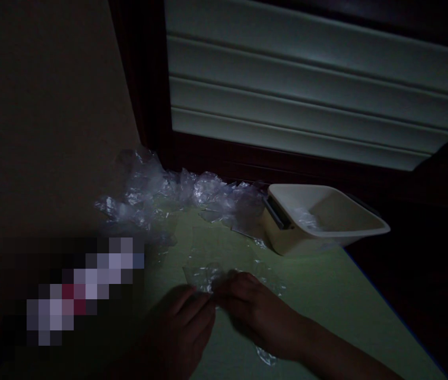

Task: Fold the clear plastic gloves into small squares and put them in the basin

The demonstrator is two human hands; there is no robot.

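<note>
Clear plastic bag point(203, 274), thin and crinkled, lies on the pale green tabletop point(224, 243) in the head view. My left hand point(188, 322) is closed at its near edge, with the fingertips pinched. Close beside it, my right hand point(255, 309) has its fingers bent and pressed together on the same plastic. The fingertips of both hands almost meet, and they partly hide the bag. A small bit of clear plastic point(266, 356) shows below my right wrist. The scene is dim, so the bag's outline is hard to make out.
Crumpled clear plastic point(208, 190) is heaped along the table's back edge. A cream plastic bin point(287, 243) with dark handles stands at the back right, with some clear plastic inside. A pixelated patch covers something at left. Behind is a dark-framed slatted panel point(295, 95).
</note>
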